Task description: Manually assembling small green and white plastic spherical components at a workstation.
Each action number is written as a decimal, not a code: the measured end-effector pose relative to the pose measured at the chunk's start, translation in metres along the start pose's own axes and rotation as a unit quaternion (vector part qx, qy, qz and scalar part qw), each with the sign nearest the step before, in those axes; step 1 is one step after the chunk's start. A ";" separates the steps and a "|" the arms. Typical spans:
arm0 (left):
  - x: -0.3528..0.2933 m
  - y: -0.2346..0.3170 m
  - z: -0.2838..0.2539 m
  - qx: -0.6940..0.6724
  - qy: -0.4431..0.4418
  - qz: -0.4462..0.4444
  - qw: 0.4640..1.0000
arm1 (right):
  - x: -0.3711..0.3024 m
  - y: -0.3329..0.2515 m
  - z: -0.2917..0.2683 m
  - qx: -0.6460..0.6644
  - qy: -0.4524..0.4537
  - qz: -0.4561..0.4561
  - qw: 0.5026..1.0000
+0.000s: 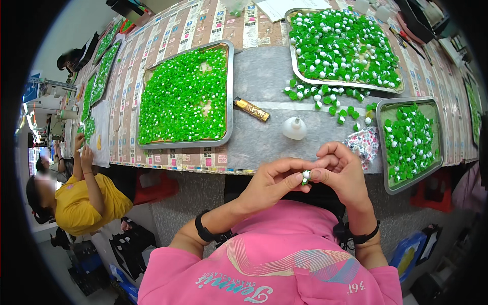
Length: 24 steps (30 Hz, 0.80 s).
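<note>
Close in front of my chest, my left hand [277,178] and my right hand [341,173] meet with fingers pinched. Between the fingertips of both is a small green-and-white piece [306,176], mostly white on top with green below. Its exact kind is partly hidden by my fingers. Just beyond my hands, a small white squeeze bottle [294,128] with a thin nozzle stands on a grey sheet [259,76]. To the right of my right hand lies a crumpled flower-patterned cloth [364,147]. Loose green-and-white pieces [333,100] are scattered past the bottle.
Left stands a metal tray [230,91] of green pieces with white bits. A tray [345,87] at the far right and a smaller tray [441,152] hold green-and-white pieces. A gold-and-black packet [251,109] lies between. A person in a yellow shirt [94,203] works at left.
</note>
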<state>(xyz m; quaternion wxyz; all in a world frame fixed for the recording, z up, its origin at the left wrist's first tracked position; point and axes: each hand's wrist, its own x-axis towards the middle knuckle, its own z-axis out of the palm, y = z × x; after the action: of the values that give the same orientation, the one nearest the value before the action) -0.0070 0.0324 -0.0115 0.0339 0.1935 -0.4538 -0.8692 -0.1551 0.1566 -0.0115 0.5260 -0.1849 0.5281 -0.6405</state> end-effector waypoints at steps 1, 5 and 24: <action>-0.001 -0.001 -0.001 -0.010 0.004 -0.012 1.000 | 0.001 -0.001 0.001 0.015 -0.003 0.011 1.000; -0.004 -0.007 -0.006 -0.050 0.020 -0.028 0.998 | 0.000 0.002 0.003 0.039 -0.009 0.028 0.999; -0.008 -0.016 -0.007 0.129 0.039 0.136 0.982 | -0.006 0.012 0.005 0.026 -0.023 -0.016 0.999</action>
<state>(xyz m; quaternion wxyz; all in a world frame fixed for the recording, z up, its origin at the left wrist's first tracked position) 0.0048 0.0384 -0.0254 0.1439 0.1667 -0.5823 -0.7826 -0.1433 0.1603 -0.0182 0.5320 -0.1938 0.4961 -0.6582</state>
